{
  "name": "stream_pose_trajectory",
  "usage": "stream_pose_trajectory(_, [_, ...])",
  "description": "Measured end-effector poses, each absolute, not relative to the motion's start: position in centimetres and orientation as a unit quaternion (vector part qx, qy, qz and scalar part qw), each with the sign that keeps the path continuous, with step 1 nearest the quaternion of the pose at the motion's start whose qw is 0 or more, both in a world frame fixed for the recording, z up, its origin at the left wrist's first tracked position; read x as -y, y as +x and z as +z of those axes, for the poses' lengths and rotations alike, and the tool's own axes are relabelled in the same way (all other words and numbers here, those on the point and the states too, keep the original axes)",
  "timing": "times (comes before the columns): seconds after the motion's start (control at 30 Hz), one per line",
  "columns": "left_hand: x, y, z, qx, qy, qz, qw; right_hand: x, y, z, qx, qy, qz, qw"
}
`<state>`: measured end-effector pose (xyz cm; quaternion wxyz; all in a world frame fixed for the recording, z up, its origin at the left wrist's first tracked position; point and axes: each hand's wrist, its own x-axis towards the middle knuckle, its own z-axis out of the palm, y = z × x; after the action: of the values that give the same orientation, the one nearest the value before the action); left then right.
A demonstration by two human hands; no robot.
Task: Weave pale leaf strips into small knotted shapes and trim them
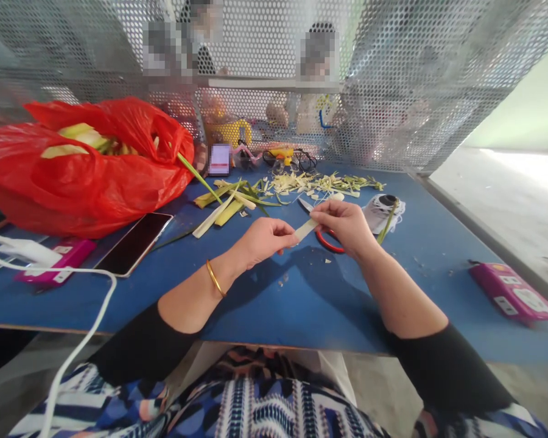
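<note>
A pale, flat strip of plant leaf [305, 229] is stretched above the blue table, pinched at both ends. My left hand [268, 241] grips its left end between thumb and fingers, a gold bangle on the wrist. The other end is held in my right hand [344, 225], fingers closed. Under the right hand lie scissors [329, 246] with red handles, partly hidden, blades pointing away. Beyond my hands are long pale-green leaf pieces [228, 210] and a spread of small trimmings [301, 182]. A white thread cone [382, 214] lies just right of my right hand.
A red plastic bag [132, 188] of plant pieces fills the left. Near it lie a dark phone [134, 244], a magenta box [57, 267] and a white cable [105, 304]. Another magenta box [514, 291] sits right. Behind stands a perforated metal screen [265, 36], with people beyond.
</note>
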<state>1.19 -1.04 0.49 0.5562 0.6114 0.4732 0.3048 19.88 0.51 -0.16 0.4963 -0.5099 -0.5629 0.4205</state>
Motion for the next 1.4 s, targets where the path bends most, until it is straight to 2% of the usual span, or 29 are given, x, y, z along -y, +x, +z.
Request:
stream_pose_trajectory(0.17, [0.3, 0.5, 1.0, -0.495, 0.55, 0.358, 0.569, -0.8, 20.3, -0.1, 0.548, -0.518, 0.378, 0.536])
stream_pose_trajectory(0.33, [-0.4, -0.1, 1.2, -0.485, 0.443, 0.469, 0.59, -0.3, 20.1, -0.2, 0.649, -0.462, 0.304, 0.523])
stream_pose_trajectory(0.63, [-1.1, -0.6, 1.2, -0.49, 0.396, 0.538, 0.56, 1.5, 19.1, 0.2, 0.732, -0.336, 0.425, 0.414])
stream_pose_trajectory(0.7, [-1.2, -0.7, 1.2, -0.484, 0.388, 0.554, 0.556, 1.6, 18.9, 0.2, 0.718, -0.339, 0.434, 0.426])
stream_pose_trajectory(0.8, [-1.0, -0.4, 0.9, -0.468, 0.382, 0.583, 0.543, 1.8, 18.2, -0.1, 0.679, -0.371, 0.401, 0.491])
stream_pose_trajectory(0.93, [0.2, 0.7, 0.4, -0.44, 0.433, 0.539, 0.573, 2.1, 17.2, -0.8, 0.662, -0.388, 0.35, 0.537])
stream_pose_trajectory(1.17, [1.5, 1.6, 0.1, -0.417, 0.37, 0.458, 0.693, 2.7, 16.4, -1.6, 0.71, -0.401, 0.285, 0.504])
stream_pose_trajectory(1.4, [0.9, 1.2, 0.3, -0.453, 0.369, 0.527, 0.617, 2.6, 17.0, -1.5, 0.734, -0.406, 0.196, 0.507])
